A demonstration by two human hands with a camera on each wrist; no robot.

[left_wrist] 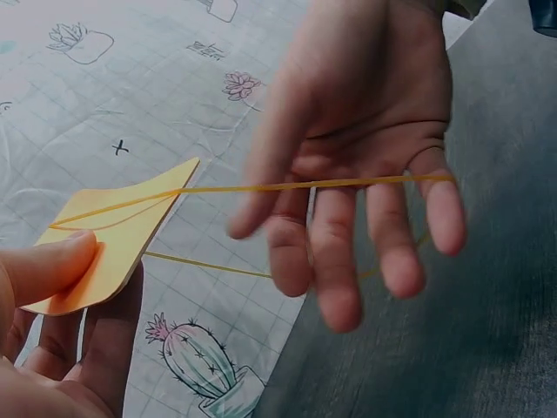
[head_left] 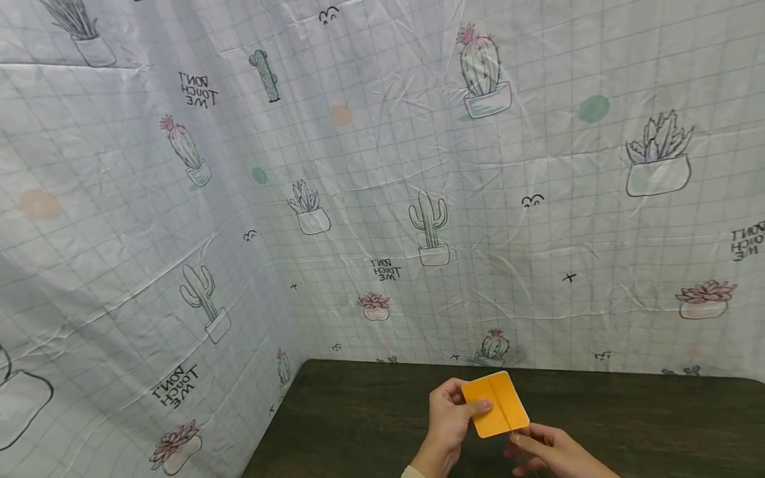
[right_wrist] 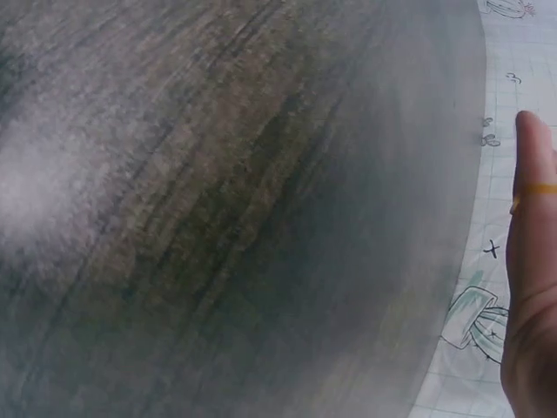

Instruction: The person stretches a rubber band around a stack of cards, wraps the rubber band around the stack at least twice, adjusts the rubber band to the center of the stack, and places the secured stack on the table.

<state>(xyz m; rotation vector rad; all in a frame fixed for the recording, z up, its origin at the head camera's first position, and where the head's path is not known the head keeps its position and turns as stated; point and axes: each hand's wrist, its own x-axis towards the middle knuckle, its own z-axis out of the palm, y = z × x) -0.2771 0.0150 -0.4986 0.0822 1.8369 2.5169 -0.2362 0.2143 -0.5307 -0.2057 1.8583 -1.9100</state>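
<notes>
My left hand point(head_left: 445, 417) holds a square orange card point(head_left: 510, 401) with rounded corners and a pale edge, thumb on its face and fingers behind. A thin yellow rubber band point(left_wrist: 296, 185) runs across the card and stretches from its edge to my right hand point(head_left: 548, 448). In the left wrist view the band loops around the little finger point(left_wrist: 446, 218) of that hand, whose other fingers hang loosely extended, palm showing. The card bows slightly there. Only part of the right hand point(right_wrist: 535, 279) shows in the right wrist view, with the band across a finger.
A dark wood-grain table point(head_left: 358, 411) lies under both hands. White grid cloth point(head_left: 382, 166) printed with cacti hangs behind it and along the left side. A dark object point(left_wrist: 546, 16) is cut off at the left wrist view's top right corner.
</notes>
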